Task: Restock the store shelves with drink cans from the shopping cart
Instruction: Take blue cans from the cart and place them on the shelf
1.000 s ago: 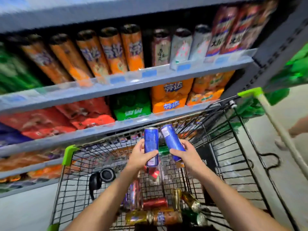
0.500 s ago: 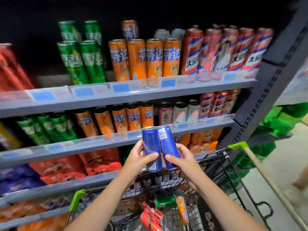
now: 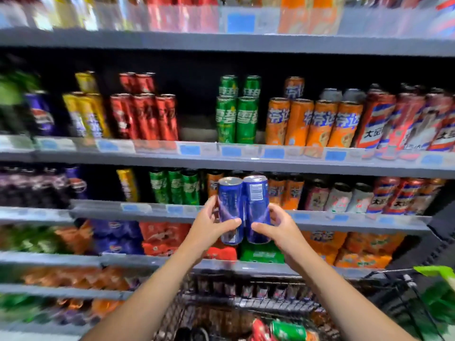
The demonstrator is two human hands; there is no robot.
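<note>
Left hand [image 3: 213, 225] gripping left blue can [image 3: 230, 210], right hand [image 3: 277, 226] gripping right blue can [image 3: 256, 207], two cans upright, touching, raised before shelf [image 3: 246, 163], above cart [image 3: 270, 303]

Blurred green leafy goods [image 3: 440, 301] right of the shelving.

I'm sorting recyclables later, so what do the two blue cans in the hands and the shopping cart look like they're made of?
Blue cans: probably thin metal, likely aluminium, with a glossy printed coating; the silvery top rims and sheen suggest it. Left hand and right hand each grip one.
Shopping cart: dark coated metal wire, judging by its thin grid; the green corner looks plastic.
</note>
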